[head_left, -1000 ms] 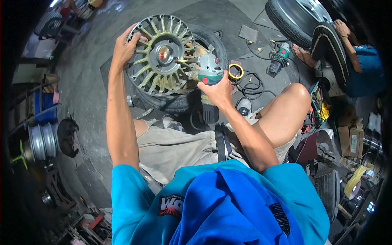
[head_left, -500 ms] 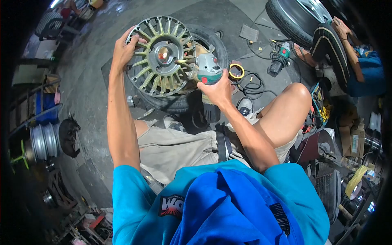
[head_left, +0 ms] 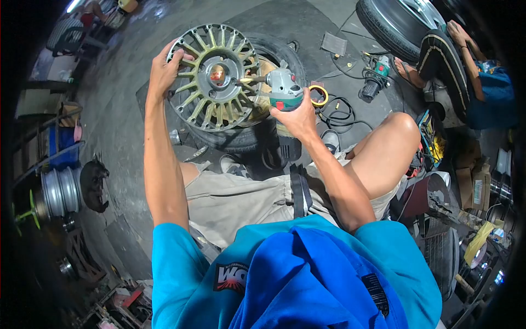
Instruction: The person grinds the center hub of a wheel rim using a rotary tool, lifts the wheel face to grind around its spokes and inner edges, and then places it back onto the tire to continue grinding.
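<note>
My left hand [head_left: 164, 70] is wrapped round the left edge of a multi-spoke alloy wheel face [head_left: 204, 77], thumb over the front between spokes. The wheel is tilted up over a tyre [head_left: 287, 55], its spokes yellowish-green and its hub dark grey. In my right hand [head_left: 298, 116] is a green and grey angle grinder [head_left: 285, 90] with a red button. A pale, pointed bit [head_left: 249, 80] sticks out leftward from its head, with the tip by the hub's right side. I cannot tell whether the tip touches metal.
A yellow-rimmed roll [head_left: 319, 96] and coiled black cable [head_left: 341, 114] lie right of the grinder. Beyond is a second green grinder [head_left: 375, 79]. At the upper right, another person's hand [head_left: 456, 33] is near a tyred wheel [head_left: 386, 33]. Silver rims [head_left: 59, 189] stand at left.
The grinder and my right hand have shifted slightly right. The wheel has moved a little left and down with my left hand still on it.
</note>
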